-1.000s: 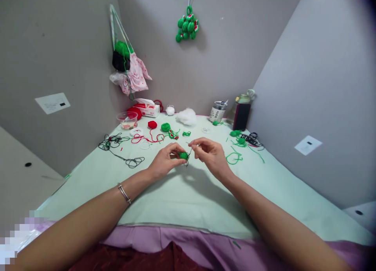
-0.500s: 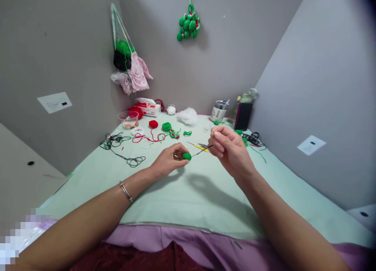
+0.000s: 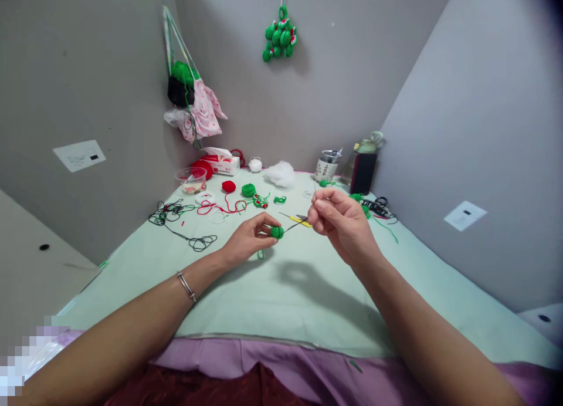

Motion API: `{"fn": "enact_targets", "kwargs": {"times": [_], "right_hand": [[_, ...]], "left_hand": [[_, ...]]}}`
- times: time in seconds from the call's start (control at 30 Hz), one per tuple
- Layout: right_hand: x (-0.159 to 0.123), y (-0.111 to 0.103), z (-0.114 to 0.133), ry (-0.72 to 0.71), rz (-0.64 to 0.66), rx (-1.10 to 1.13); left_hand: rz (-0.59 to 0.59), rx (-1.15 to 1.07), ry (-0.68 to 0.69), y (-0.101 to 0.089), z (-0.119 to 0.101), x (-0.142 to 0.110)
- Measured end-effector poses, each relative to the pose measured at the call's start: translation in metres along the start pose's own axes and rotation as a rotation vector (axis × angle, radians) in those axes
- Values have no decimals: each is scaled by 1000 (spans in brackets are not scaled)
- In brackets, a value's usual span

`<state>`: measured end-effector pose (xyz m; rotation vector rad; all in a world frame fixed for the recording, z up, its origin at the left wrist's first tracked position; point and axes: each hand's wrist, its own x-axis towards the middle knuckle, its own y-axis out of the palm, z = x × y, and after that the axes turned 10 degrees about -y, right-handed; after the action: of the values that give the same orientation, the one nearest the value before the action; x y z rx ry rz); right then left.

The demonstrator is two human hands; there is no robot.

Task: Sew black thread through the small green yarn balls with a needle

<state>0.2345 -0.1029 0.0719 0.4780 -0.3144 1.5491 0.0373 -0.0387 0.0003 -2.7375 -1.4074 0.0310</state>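
My left hand [image 3: 250, 240] pinches a small green crocheted ball [image 3: 277, 232] between thumb and fingers, just above the table. A green yarn loop [image 3: 261, 254] hangs below that hand. From the ball a dark thread [image 3: 295, 224] stretches up to my right hand [image 3: 336, 218], whose fingers are closed. A thin needle [image 3: 315, 192] sticks up from the right fingertips. Behind the thread lies a pair of yellow-handled scissors [image 3: 301, 221], partly hidden by my right hand.
Black cord [image 3: 171, 213] lies tangled at left. Red yarn [image 3: 229, 186], green yarn [image 3: 248, 190] and white stuffing [image 3: 280, 174] sit farther back. A tissue box [image 3: 224, 164], tin [image 3: 326, 166], bottle [image 3: 368, 145] and phone [image 3: 363, 173] stand along the back. Crocheted green pieces [image 3: 280, 36] hang above.
The green ball has turned and shifted slightly left in my left hand. My right hand has moved a little, and the needle now shows upright at its fingertips. A green loop appears below the left hand.
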Motion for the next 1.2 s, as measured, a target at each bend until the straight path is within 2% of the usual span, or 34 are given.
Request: {"fn": "enact_targets", "kwargs": {"times": [0.13, 0.27, 0.47, 0.63, 0.87, 1.07, 1.13, 1.2], "right_hand": [[1, -2, -3, -16, -37, -36], [0, 0, -9, 37, 33, -74], [-5, 8, -28, 68, 144, -400], [-8, 11, -45, 75, 246, -577], [-9, 13, -48, 49, 253, -646], [-10, 16, -52, 1, 254, -843], [-10, 17, -54, 21, 235, -805], [-8, 17, -55, 104, 231, -632]], "left_hand": [[-12, -21, 29, -2, 0, 1], [-42, -14, 44, -2, -1, 1], [-129, -6, 114, 2, 0, -1], [-190, 61, 198, 6, 3, -2], [-246, 190, 245, 5, 8, -1], [-255, 272, 270, 6, 12, 0], [-254, 274, 267, 7, 11, 0], [-252, 273, 261, 9, 9, 0]]}}
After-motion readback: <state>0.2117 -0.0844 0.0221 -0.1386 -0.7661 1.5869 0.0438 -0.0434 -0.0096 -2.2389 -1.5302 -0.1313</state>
